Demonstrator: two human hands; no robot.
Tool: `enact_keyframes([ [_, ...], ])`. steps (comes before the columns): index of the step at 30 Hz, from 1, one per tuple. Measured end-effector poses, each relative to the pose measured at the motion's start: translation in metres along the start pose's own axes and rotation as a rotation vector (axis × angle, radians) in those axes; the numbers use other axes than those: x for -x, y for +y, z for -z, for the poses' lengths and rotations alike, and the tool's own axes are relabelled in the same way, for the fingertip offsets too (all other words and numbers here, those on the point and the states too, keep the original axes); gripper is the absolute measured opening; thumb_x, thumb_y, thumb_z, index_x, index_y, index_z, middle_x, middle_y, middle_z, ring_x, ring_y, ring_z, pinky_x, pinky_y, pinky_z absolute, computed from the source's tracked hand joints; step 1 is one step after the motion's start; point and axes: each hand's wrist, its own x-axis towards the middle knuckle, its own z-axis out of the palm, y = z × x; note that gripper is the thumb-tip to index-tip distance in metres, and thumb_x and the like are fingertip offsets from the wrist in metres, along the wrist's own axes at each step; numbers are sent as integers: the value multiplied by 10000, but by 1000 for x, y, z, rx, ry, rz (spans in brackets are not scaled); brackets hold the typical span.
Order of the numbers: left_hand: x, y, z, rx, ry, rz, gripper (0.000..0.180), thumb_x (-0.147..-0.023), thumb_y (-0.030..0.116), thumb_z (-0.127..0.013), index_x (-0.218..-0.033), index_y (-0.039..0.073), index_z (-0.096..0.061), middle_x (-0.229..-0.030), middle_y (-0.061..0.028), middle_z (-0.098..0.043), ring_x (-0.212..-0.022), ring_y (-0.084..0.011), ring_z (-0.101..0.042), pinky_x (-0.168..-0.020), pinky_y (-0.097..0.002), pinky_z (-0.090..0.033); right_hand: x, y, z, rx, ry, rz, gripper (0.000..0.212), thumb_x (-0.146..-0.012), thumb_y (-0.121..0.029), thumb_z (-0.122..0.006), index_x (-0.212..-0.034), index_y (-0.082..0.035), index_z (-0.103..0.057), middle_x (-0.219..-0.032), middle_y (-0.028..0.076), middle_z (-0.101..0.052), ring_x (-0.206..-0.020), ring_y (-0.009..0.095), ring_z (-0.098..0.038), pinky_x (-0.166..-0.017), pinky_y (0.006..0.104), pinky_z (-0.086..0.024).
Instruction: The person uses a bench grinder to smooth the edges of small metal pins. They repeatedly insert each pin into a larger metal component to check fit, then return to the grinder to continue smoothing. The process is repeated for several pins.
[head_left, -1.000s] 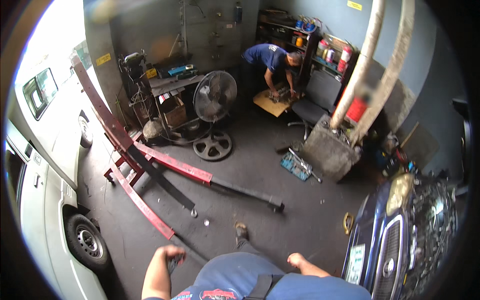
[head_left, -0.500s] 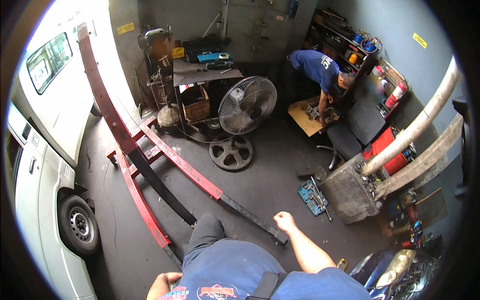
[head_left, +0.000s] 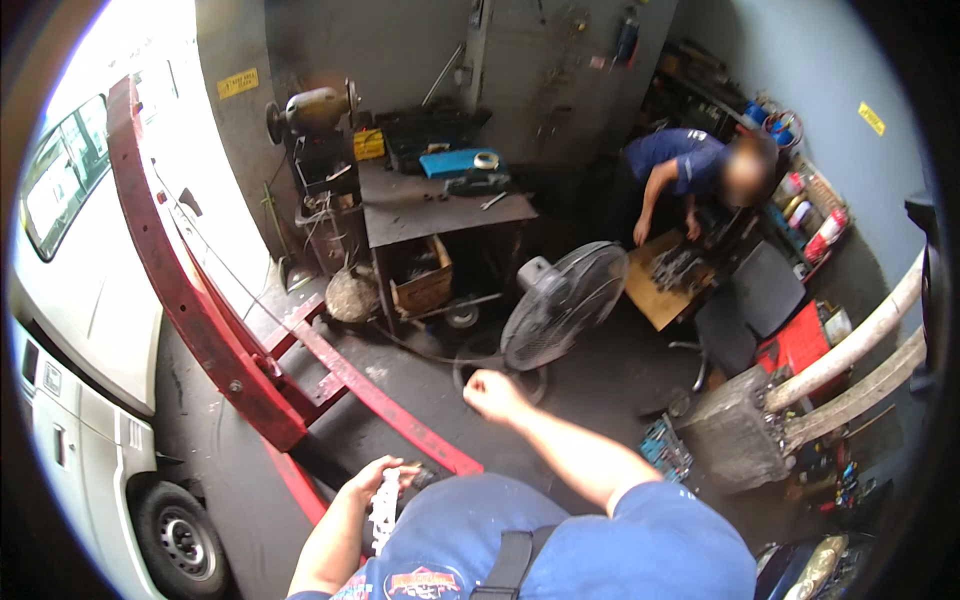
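Observation:
My left hand is in front of my waist, with its fingers closed around a pale, silvery metal part with a notched outline. Its exact kind I cannot make out. My right arm reaches forward, and the right hand is closed with the fingers curled in. Whether it holds anything small is hidden. In the picture that hand overlaps the foot of a grey pedestal fan. A red engine hoist stands at my left, one of its legs running between my two hands.
A metal workbench with a bench grinder beside it stands ahead. At the right, a co-worker bends over metal parts on a board, near a black chair. A socket set lies on the floor; a white van is at the left.
My view has moved forward toward the bench and fan. My right hand now reaches farther ahead, and my left hand has risen, showing the metal part. The co-worker has shifted hands over the board.

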Motion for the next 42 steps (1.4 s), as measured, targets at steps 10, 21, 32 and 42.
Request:
enact_keyframes([
  [10,-38,12,120,230,396,-332,378,-891,401,-599,-1002,52,-693,-996,-101,-696,-867,-256,-640,-837,-411,-512,-315,-109,1,4,230,164,284,-835,-318,-706,-830,-41,-639,-696,75,-626,-646,170,-585,-620,340,-481],
  [21,-26,228,230,212,744,-398,378,-896,391,-595,-1021,49,-697,-1020,-90,-694,-884,-234,-641,-858,-402,-504,-642,-244,-31,113,261,366,253,-848,-332,-631,-879,-87,-685,-877,144,-703,-888,334,-675,-790,458,-530],
  [32,-73,332,256,-49,620,-115,377,-901,380,-592,-1039,46,-702,-1044,-78,-692,-901,-212,-642,-879,-393,-496,-800,-246,-76,350,171,264,396,-909,-436,-565,-917,-71,-718,-904,181,-699,-887,372,-675,-796,471,-537],
  [42,-65,407,263,-520,554,32,671,-719,541,-729,-1181,57,-678,-1247,-120,-635,-1169,-236,-579,-1009,-382,-436,-708,-245,-37,-59,134,461,322,-876,-282,-656,-772,17,-596,-710,148,-608,-657,264,-580,-639,363,-451],
])
